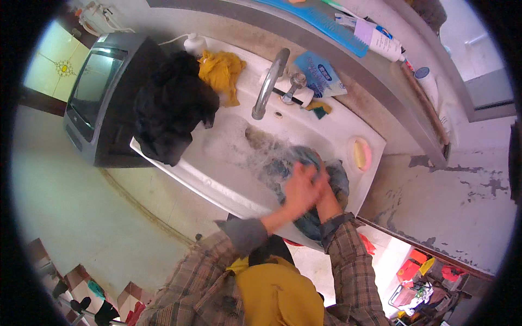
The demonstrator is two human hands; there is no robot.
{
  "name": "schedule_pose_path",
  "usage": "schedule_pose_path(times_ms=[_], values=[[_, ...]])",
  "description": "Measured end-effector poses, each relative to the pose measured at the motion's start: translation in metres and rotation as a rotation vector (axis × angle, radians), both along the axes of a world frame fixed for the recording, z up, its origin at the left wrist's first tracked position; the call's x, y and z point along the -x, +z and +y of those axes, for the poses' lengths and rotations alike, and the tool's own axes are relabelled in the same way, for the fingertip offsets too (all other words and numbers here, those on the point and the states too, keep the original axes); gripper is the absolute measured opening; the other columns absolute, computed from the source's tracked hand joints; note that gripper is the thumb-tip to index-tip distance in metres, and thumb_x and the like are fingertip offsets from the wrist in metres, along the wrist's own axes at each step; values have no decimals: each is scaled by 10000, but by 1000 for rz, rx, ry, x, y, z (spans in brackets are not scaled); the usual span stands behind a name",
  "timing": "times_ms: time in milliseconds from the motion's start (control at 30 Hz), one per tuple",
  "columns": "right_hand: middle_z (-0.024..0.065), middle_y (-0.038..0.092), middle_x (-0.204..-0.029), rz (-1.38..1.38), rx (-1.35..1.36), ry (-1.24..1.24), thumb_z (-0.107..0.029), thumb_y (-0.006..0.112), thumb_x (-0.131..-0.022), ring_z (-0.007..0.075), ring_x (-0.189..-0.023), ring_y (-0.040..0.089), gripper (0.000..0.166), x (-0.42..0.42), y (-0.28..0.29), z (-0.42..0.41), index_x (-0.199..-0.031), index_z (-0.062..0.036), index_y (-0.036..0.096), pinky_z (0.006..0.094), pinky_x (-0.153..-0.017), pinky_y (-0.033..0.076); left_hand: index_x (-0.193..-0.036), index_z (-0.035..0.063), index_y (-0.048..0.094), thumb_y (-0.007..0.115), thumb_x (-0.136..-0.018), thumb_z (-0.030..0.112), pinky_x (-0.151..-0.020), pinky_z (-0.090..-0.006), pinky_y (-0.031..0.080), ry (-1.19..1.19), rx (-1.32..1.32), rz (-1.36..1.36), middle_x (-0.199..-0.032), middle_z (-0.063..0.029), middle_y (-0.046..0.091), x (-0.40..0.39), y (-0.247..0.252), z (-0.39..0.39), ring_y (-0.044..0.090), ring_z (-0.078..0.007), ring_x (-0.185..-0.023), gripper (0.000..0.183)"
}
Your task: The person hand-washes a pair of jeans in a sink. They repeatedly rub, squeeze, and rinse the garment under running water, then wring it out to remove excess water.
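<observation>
My left hand (299, 185) and my right hand (323, 185) are close together over the right half of a white sink (212, 185). Both are blurred and overlap, with a wet dark blue-grey cloth (306, 155) bunched between them. More of this cloth hangs below my wrists over the front rim and lies against the basin's right side. Foamy water (232, 142) fills part of the basin and looks stirred up beside my fingers. Above the basin curves a metal faucet (271, 83) with a cross-shaped handle (297, 81).
A black garment (173, 110) drapes over the sink's left end, beside a mustard cloth (222, 73). A washing machine (122, 110) stands left. Soap in a pink dish (361, 155), a sponge (320, 109) and a blue packet (320, 73) rest on the rim. A shelf holds a blue comb (326, 28).
</observation>
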State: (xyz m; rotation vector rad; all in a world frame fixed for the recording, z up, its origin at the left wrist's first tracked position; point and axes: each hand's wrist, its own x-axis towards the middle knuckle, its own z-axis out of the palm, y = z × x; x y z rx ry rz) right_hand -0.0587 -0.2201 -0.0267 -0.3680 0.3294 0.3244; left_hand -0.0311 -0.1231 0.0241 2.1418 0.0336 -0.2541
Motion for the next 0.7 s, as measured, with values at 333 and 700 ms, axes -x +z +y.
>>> schedule_pose_path(times_ms=[333, 700], values=[[60, 610, -1069, -89, 212, -79, -339, 456, -938, 213, -991, 566, 353, 4, -31, 17, -1124, -64, 575, 389, -830, 479, -980, 57, 646, 514, -896, 443, -748, -506, 476, 73, -10, -94, -1002, -220, 617, 16, -9, 1, 617, -410, -869, 417], [82, 560, -1248, 550, 545, -84, -367, 506, -945, 225, -1082, 556, 455, -23, 43, 52, -1276, -54, 506, 383, -882, 478, -957, 50, 627, 594, -856, 387, -755, -495, 489, -2, -42, -45, -962, -236, 616, -7, -56, 24, 624, -421, -851, 353]])
